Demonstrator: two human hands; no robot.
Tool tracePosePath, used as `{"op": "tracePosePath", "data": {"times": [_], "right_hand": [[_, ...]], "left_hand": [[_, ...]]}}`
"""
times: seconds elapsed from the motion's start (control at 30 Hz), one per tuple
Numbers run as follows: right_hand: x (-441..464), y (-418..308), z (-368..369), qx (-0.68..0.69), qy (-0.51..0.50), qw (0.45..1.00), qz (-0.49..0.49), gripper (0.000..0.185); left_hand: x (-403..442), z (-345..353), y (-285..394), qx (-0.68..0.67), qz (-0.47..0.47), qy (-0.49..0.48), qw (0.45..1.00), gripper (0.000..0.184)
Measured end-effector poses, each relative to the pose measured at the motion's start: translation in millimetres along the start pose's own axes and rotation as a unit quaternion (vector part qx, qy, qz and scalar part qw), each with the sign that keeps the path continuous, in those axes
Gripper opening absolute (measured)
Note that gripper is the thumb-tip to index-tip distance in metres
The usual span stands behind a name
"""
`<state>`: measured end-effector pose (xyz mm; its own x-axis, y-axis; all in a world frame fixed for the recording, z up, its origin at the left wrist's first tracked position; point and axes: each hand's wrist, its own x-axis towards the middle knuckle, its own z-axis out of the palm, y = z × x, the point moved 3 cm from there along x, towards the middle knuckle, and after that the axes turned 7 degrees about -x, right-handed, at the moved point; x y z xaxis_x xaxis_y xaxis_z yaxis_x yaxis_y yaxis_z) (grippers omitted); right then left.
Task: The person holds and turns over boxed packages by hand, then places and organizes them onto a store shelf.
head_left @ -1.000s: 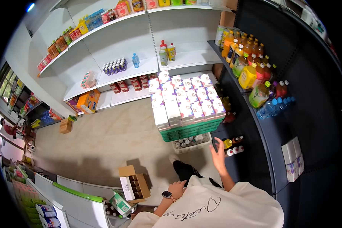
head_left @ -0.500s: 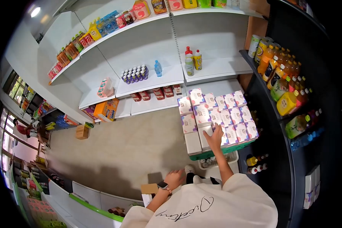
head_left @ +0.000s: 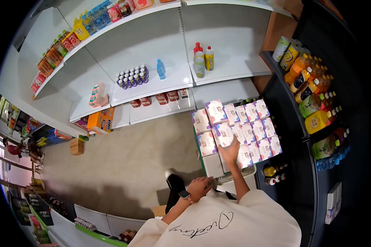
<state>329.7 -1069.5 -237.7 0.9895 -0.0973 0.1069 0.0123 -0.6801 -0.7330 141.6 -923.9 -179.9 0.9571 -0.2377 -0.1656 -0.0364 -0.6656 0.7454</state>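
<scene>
White tissue packs with purple and pink prints stand stacked in rows on a green crate, in front of the shelves. My right hand grips one white pack near the left front of the stack, thumb on its left and fingers on its right. A blank white pack lies just left of that hand. Close to my body, my left hand, with a watch at the wrist, is near the crate's front; its fingers are partly spread and hold nothing.
White shelves with bottles and cans run along the back. A dark shelf full of drinks is at the right. A light basket sits below the crate. A cardboard box stands on the floor at left; people are in the far left.
My right hand has reached from beside the crate onto the stack and closed on a pack. My left hand has moved slightly toward the crate. The view has shifted.
</scene>
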Motion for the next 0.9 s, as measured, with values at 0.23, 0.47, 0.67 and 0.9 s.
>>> {"op": "tracePosePath", "data": {"times": [0.23,0.47,0.67,0.9], "right_hand": [[-24,-35,-49,0.342,-0.223,0.901,0.146,0.075],[-12,-200,-6,0.331,-0.422,0.843,0.042,0.111],[1,-331,101,0.312,-0.522,0.792,-0.044,0.115],[-34,-439,230,0.402,-0.558,0.722,-0.074,0.090]], "left_hand": [[42,-94,-66,-0.297,-0.014,0.065,0.953,0.061],[34,-233,-117,-0.639,-0.132,-0.040,0.756,0.077],[-7,-340,-158,-0.737,-0.084,0.129,0.658,0.059],[-79,-399,-243,-0.668,-0.068,0.378,0.638,0.059]]}}
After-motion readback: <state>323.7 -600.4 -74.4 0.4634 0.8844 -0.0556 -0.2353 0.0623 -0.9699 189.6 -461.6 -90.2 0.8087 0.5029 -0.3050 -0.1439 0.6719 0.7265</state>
